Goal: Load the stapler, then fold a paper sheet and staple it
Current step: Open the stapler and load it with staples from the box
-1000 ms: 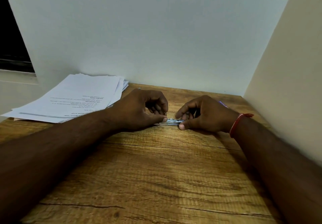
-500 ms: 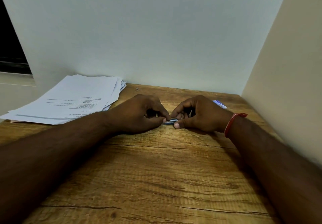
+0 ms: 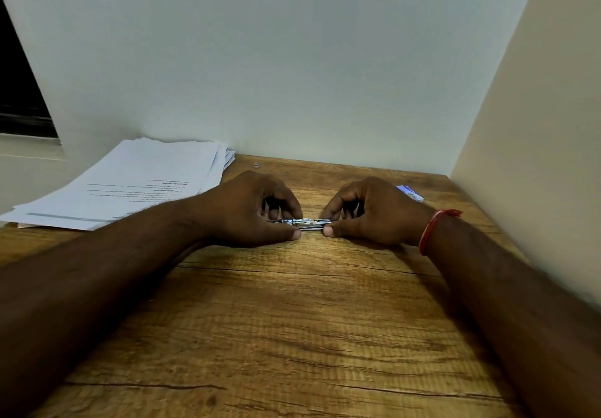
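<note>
Wooden table (image 3: 292, 320), grained. Paper stack (image 3: 136, 183): beyond and left of left hand (image 3: 250, 212). Blue-white packet (image 3: 410, 192): just behind right hand (image 3: 374, 212). Small metal piece (image 3: 257, 165): beyond left hand. Stapler (image 3: 305, 222): between both hands.

Hand spacing: left hand (image 3: 247, 209) and right hand (image 3: 374, 212) nearly met half a second ago, now slightly apart again.
Stapler (image 3: 309, 222): more metal exposed between the thumbs.
Packet (image 3: 410, 192): more exposed behind the right hand.

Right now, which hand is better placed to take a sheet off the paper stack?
Left, probably. The left hand lies beside the paper stack on that side of the wooden table; the right hand sits beyond the stapler that both hands pinch, so it would have to cross over.
</note>
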{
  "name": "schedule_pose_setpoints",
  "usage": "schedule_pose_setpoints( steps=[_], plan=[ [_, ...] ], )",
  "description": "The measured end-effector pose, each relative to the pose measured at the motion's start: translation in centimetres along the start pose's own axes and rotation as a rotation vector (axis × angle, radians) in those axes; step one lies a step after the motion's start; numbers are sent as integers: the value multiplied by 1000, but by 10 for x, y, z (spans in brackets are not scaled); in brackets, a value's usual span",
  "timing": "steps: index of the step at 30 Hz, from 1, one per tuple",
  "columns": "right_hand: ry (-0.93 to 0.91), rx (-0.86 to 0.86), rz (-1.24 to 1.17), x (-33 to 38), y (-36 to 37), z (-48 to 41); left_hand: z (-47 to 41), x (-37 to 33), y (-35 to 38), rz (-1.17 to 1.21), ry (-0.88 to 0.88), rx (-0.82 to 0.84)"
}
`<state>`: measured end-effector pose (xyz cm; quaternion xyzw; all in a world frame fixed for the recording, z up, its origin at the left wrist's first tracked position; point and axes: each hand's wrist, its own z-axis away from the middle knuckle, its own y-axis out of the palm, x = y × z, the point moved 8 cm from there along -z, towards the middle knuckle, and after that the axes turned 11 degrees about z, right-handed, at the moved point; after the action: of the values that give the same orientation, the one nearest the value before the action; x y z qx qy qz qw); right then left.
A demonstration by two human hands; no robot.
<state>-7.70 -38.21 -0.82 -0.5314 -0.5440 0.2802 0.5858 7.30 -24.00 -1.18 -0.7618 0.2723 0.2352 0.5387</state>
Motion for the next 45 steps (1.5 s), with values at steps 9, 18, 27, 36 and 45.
schedule_pose_setpoints(
  steps=[9,18,27,36,45],
  plan=[
    [35,8,50,-3,3,-1,0,8,-8,-62,-49,-11],
    [78,-218,-680,-22,-10,-5,2,10,-11,-30,-89,-106],
    [-13,-401,-664,-4,-19,0,0,6,-4,15,-88,-136],
    [-92,-398,-611,16,-8,-2,2,-7,-3,142,-36,-211],
    [-40,-370,-469,12,-5,-1,3,-17,-10,307,60,-263]
  ],
)
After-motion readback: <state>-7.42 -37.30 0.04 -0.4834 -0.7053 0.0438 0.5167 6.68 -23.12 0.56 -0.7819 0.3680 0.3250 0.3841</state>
